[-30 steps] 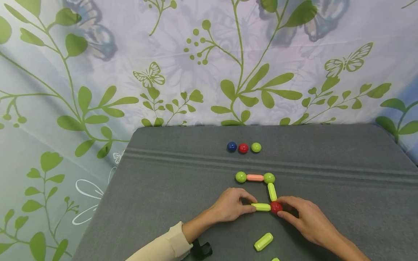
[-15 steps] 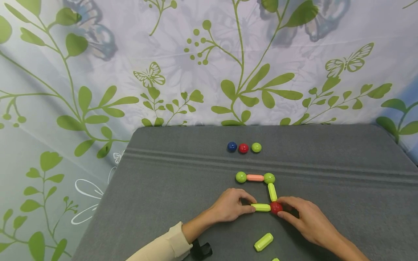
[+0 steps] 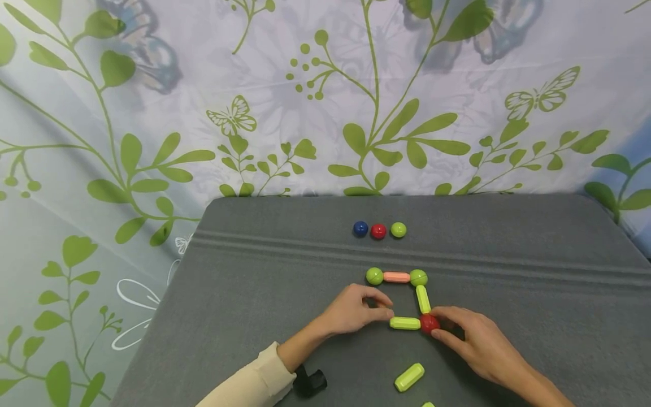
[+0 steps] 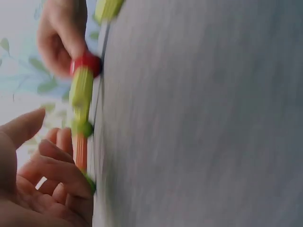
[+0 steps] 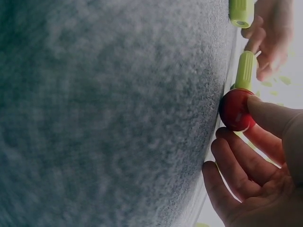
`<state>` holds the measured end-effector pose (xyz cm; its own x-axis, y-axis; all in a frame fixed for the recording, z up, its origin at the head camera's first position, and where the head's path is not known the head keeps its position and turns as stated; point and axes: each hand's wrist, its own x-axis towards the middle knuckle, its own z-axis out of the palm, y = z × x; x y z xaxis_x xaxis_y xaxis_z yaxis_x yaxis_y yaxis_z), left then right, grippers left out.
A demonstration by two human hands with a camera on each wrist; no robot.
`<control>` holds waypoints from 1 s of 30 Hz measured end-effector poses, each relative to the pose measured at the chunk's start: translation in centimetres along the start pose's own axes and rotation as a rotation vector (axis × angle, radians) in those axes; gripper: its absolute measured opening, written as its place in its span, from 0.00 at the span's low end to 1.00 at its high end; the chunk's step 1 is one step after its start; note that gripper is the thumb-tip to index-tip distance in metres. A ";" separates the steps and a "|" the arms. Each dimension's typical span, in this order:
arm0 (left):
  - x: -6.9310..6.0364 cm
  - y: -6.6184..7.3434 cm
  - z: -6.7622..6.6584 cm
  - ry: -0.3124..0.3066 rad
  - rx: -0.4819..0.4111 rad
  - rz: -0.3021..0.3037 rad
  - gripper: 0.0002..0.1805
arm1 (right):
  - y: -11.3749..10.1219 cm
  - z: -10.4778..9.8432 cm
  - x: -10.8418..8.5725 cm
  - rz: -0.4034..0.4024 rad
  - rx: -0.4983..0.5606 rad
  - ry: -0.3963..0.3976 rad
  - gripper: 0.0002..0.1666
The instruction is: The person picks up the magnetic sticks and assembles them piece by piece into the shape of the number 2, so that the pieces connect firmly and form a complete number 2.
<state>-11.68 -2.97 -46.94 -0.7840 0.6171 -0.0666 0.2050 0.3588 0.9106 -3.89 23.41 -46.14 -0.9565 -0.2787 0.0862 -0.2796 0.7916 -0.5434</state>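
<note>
Between its thumb and fingers my right hand (image 3: 475, 342) pinches a red ball (image 3: 429, 324), which rests on the table. From that ball a yellow-green rod (image 3: 404, 323) points left, and a second yellow-green rod (image 3: 423, 299) runs back to a green ball (image 3: 419, 277). An orange rod (image 3: 396, 277) links this to another green ball (image 3: 374, 276) on the left. My left hand (image 3: 356, 310) hovers just off the free end of the left-pointing rod, holding nothing. The left wrist view shows its thumb and fingers (image 4: 61, 175) apart.
A loose yellow-green rod (image 3: 409, 377) lies nearer me, with part of another rod (image 3: 429, 405) at the bottom edge. Blue (image 3: 360, 229), red (image 3: 378, 231) and green balls (image 3: 399, 229) stand in a row at the back of the grey table (image 3: 244, 294). A patterned cloth (image 3: 305, 113) hangs behind.
My left hand has let go of the left-pointing rod and drawn back slightly to the left and away from me. My right hand stays at the red ball.
</note>
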 end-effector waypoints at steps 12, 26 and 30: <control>4.7 -1.9 -6.8 0.335 -0.124 -0.092 0.15 | 0.0 0.0 -0.1 -0.031 -0.009 0.026 0.18; 10.1 -2.6 -7.1 0.478 0.166 -0.154 0.22 | 0.0 0.0 -0.2 -0.044 0.008 0.036 0.17; 10.5 -2.8 -6.9 0.458 0.176 -0.183 0.20 | 0.0 0.0 -0.1 -0.036 0.008 0.032 0.17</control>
<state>-24.56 -2.32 -47.41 -0.9840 0.1780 0.0029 0.1053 0.5688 0.8157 -3.77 23.42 -46.16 -0.9480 -0.2893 0.1325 -0.3134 0.7767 -0.5464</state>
